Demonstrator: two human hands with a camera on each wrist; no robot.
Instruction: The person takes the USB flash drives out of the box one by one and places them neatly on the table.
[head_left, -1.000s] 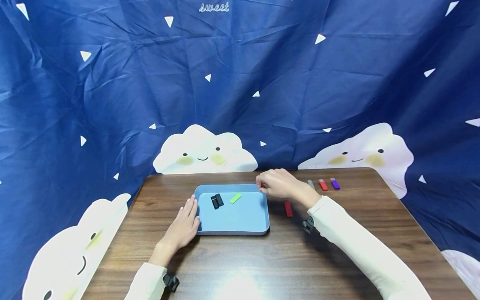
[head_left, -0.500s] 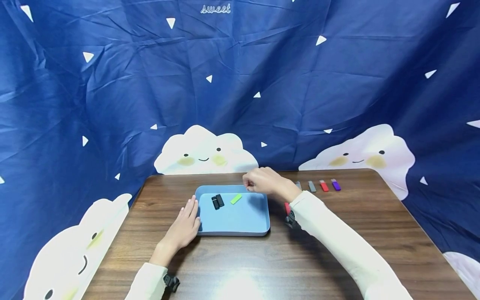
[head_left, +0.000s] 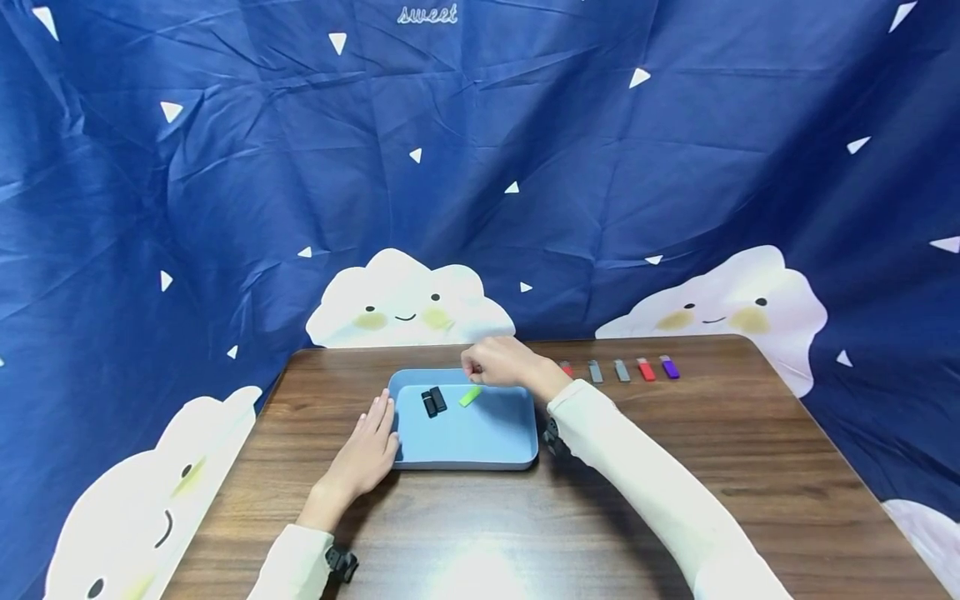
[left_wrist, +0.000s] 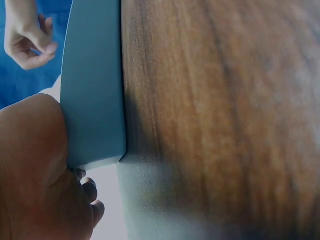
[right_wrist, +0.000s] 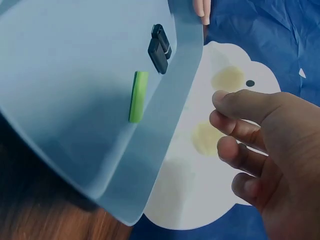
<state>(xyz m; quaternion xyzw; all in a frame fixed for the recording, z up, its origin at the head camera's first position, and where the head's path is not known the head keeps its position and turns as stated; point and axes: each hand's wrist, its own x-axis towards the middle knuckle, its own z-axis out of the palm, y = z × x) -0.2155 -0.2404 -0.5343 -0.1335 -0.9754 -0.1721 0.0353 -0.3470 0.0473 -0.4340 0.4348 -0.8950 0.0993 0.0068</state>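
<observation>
1. Tray (head_left: 480, 442), blue and shallow, sits on the table (head_left: 675, 467) left of centre; it holds three sticks: two black sticks (head_left: 433, 402) side by side at the far left and one green stick (head_left: 470, 396) just right of them.
2. Left hand (head_left: 369, 450) lies flat with straight fingers against the tray's left wall, grasping nothing.
3. Right hand (head_left: 498, 364) hovers over the tray's far edge, just beyond the green stick, fingers curled; whether they pinch anything I cannot tell.
4. Five sticks lie in a row at the far right: red (head_left: 566, 367), grey (head_left: 596, 372), grey (head_left: 622, 371), red (head_left: 646, 369), purple (head_left: 670, 367).
</observation>
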